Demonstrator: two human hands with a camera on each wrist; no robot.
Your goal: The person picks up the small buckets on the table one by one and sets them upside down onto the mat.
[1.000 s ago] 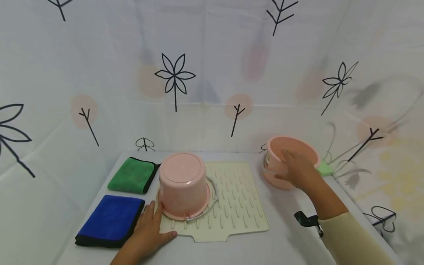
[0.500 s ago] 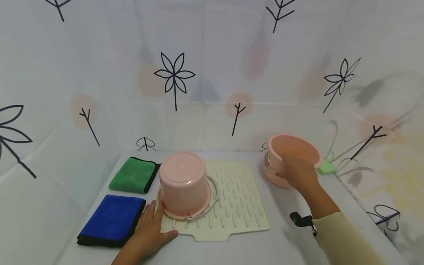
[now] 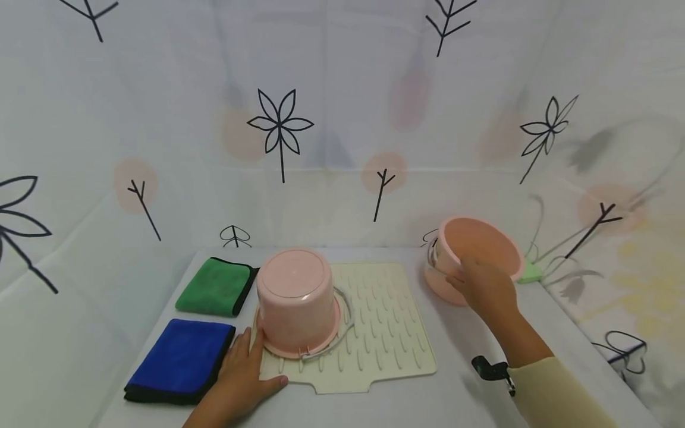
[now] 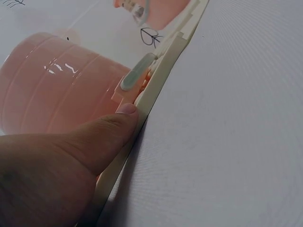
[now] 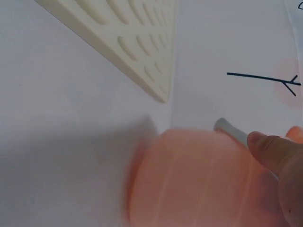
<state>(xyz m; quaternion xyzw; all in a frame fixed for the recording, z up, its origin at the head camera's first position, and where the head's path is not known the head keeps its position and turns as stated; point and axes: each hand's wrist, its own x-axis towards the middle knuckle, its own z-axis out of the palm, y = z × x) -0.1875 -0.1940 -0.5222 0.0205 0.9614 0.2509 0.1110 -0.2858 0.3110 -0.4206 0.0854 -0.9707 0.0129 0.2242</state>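
Observation:
A pink bucket (image 3: 294, 303) stands upside down on a cream ridged drying mat (image 3: 382, 321), its grey handle (image 3: 348, 321) lying around the right side. My left hand (image 3: 241, 371) rests at the mat's front left corner with fingers extended beside that bucket; in the left wrist view the thumb lies on the mat's edge (image 4: 156, 80). At the back right, my right hand (image 3: 489, 291) grips the near rim of a second pink bucket (image 3: 444, 288), which leans slightly. Its fingers reach inside, partly hidden, and the thumb touches the grey handle (image 5: 229, 130) in the right wrist view.
A folded green cloth (image 3: 216, 285) and a folded blue cloth (image 3: 182, 356), both edged in black, lie left of the mat. Something light green (image 3: 530, 271) shows behind the right bucket. A patterned white curtain (image 3: 332, 119) closes off the back of the white table (image 3: 407, 404).
My right hand has closed on the rim of the right bucket, which has tipped a little to the right. The left hand and the overturned bucket have stayed put.

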